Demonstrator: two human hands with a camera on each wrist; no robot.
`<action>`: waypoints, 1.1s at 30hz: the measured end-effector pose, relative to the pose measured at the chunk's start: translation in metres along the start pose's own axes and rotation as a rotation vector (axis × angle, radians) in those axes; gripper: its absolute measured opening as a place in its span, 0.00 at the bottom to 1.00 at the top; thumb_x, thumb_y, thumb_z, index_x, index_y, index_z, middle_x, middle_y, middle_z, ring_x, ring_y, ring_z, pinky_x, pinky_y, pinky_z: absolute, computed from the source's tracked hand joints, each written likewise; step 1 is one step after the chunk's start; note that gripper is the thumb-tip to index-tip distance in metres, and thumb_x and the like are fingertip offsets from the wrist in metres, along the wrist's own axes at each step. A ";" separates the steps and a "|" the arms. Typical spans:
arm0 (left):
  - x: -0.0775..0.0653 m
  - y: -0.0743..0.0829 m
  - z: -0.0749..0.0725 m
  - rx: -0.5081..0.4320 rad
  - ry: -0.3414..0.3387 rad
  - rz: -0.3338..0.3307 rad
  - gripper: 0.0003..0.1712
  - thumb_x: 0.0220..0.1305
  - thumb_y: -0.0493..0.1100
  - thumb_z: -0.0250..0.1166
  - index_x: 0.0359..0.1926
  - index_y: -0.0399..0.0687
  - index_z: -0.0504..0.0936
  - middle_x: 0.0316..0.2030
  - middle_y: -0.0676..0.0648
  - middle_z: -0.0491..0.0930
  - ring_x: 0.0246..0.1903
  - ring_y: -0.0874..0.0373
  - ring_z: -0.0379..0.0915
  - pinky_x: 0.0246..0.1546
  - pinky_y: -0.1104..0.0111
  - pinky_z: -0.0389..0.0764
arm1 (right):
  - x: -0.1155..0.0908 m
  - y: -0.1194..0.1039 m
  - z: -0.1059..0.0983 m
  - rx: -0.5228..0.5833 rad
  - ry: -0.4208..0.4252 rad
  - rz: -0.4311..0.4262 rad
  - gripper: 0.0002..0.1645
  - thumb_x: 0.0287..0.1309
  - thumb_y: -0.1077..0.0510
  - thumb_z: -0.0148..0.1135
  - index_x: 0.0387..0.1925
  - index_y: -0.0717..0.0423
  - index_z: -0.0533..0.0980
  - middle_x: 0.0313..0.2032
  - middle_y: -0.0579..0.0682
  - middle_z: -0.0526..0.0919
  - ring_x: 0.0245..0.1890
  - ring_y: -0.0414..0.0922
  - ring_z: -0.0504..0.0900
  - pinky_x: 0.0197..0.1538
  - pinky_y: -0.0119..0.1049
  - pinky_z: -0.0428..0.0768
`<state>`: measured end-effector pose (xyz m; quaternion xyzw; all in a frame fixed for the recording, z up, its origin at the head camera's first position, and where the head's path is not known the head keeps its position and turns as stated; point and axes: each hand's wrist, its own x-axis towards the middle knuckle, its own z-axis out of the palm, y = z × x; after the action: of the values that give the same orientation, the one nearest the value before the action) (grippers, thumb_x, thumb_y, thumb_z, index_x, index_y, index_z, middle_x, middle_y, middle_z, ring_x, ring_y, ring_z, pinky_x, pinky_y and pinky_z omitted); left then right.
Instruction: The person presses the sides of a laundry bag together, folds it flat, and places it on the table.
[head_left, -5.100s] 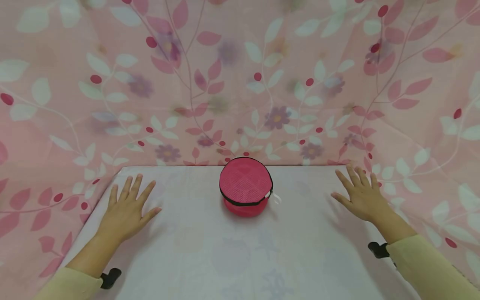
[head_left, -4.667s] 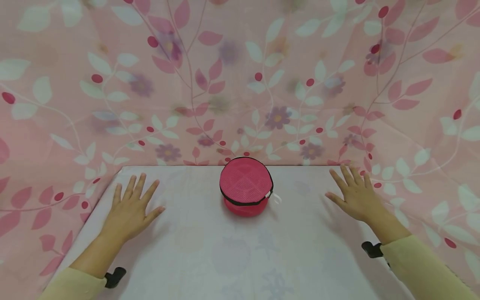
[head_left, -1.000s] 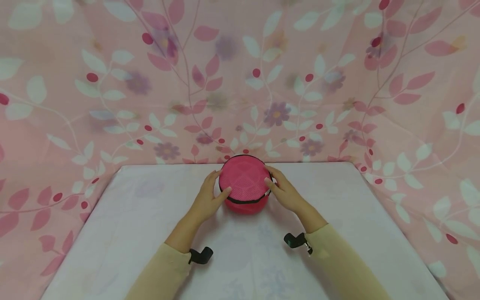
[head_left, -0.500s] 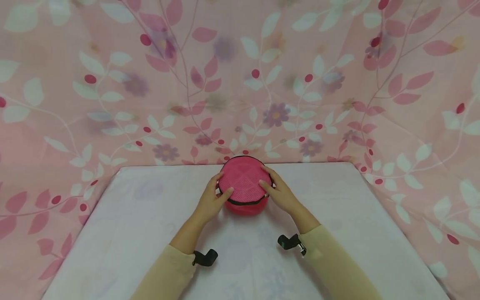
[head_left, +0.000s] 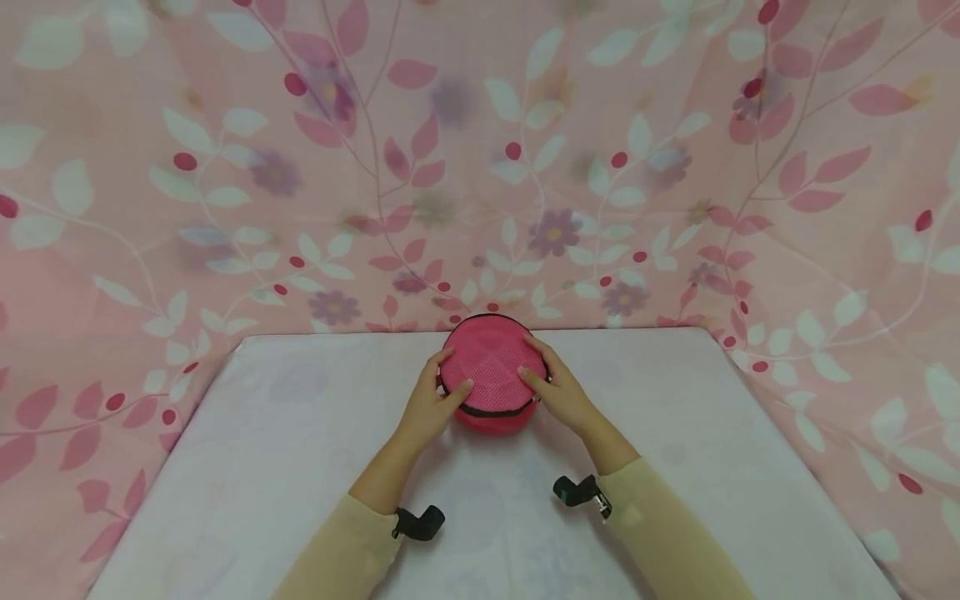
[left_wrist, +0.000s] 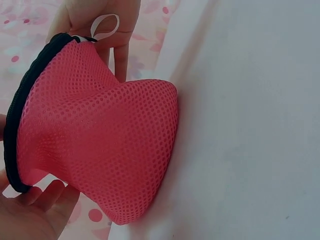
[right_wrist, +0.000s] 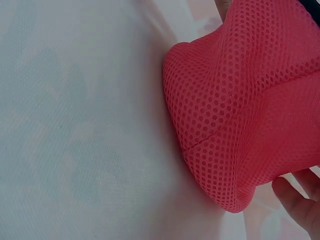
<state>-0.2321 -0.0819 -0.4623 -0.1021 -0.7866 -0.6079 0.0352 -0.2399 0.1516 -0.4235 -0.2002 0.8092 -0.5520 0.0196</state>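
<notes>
A round pink mesh bag (head_left: 491, 367) with a black zip edge stands on the table near its back edge. My left hand (head_left: 431, 404) grips its left rim, thumb on top and the other fingers below. Opposite, my right hand (head_left: 564, 396) holds the right rim the same way. In the left wrist view the mesh side (left_wrist: 115, 135) is dented inward and the base meets the cloth. A white loop (left_wrist: 106, 27) hangs by the zip near the right hand there. The right wrist view shows a seam across the mesh (right_wrist: 240, 110). Whether anything is inside cannot be seen.
The table (head_left: 300, 467) wears a pale, faintly printed cloth. A pink floral curtain (head_left: 480, 167) rises behind it and along both sides. Black camera mounts sit on the left wrist (head_left: 422, 523) and the right wrist (head_left: 576, 492).
From lying spread wide on either side, both hands came inward and took hold of the bag's rim. Over the last second their grip shifted slightly while the bag stayed nearly in place.
</notes>
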 end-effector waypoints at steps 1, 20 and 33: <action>-0.001 0.002 -0.001 -0.005 -0.008 -0.010 0.39 0.59 0.54 0.62 0.68 0.57 0.55 0.65 0.49 0.56 0.60 0.52 0.62 0.54 0.56 0.71 | 0.000 -0.001 0.000 0.000 0.001 0.004 0.34 0.64 0.55 0.53 0.69 0.51 0.54 0.69 0.53 0.52 0.67 0.50 0.53 0.65 0.52 0.56; -0.011 0.041 0.002 -0.145 -0.010 0.016 0.37 0.62 0.41 0.60 0.68 0.43 0.54 0.66 0.40 0.56 0.64 0.49 0.56 0.61 0.56 0.61 | -0.002 -0.006 0.004 0.215 0.052 0.015 0.34 0.65 0.58 0.52 0.69 0.51 0.54 0.64 0.52 0.58 0.47 0.46 0.68 0.43 0.31 0.71; -0.010 0.044 0.005 -0.326 0.025 0.048 0.36 0.63 0.36 0.59 0.68 0.45 0.53 0.67 0.45 0.52 0.65 0.55 0.53 0.64 0.61 0.56 | 0.001 -0.005 0.008 0.344 0.048 0.065 0.35 0.63 0.59 0.54 0.69 0.49 0.54 0.62 0.53 0.61 0.39 0.43 0.74 0.35 0.27 0.73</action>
<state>-0.2129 -0.0681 -0.4239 -0.1178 -0.6742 -0.7279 0.0424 -0.2373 0.1429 -0.4218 -0.1541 0.7091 -0.6861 0.0521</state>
